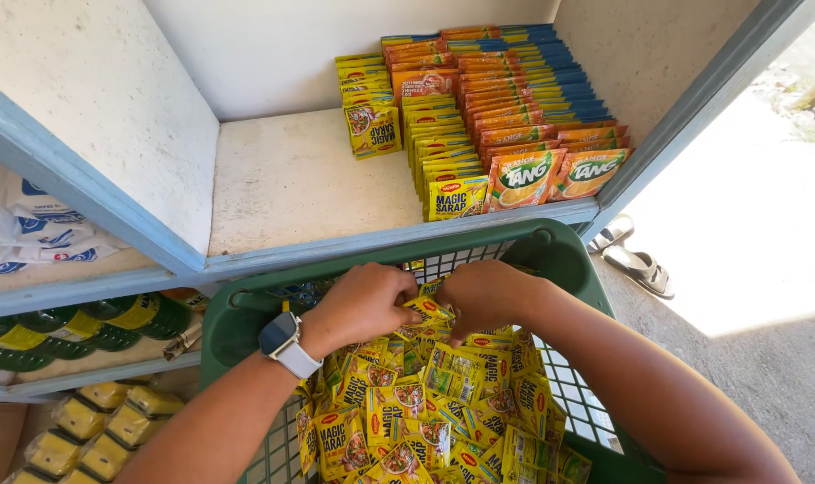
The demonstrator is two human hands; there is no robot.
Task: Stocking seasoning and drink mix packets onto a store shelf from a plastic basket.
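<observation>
A: What's in the green basket [246, 327]?

B: A heap of yellow sachets [425, 421], filling the lower centre of the frame. Both hands are in it. The left hand [358, 305], with a watch [286, 343] on its wrist, has its fingers closed on a sachet at the heap's top; the right hand [483, 294] pinches the same spot.

A: And the shelf [291, 179] above?

B: At upper right, rows of yellow sachets [443, 148] stand upright, with orange packets [533, 134] just beside them. Green bottles [67, 327] lie at lower left.
</observation>
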